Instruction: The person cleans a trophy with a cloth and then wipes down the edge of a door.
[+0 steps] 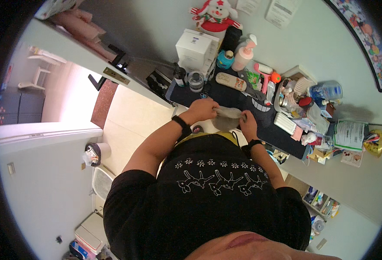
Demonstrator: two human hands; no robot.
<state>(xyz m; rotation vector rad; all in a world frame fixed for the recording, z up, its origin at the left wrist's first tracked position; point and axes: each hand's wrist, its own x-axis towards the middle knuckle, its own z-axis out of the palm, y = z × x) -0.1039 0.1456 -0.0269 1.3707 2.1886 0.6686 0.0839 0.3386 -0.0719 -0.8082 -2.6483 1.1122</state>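
Observation:
A thin greyish cloth, blurred and perhaps a sock, is stretched between my two hands at the front edge of the dark desk mat. My left hand pinches its left end, and my right hand grips the right end. Beyond the cloth, a patterned oblong case lies on the mat beside a dark grey cloth. Small blue-handled scissors rest just past my left hand. The fingertips are partly hidden by the cloth.
Along the desk's back stand a white box, a pink pump bottle, a blue bottle and a clear round bottle. A filled organizer tray and a white rectangular object are at right. An open door is at left.

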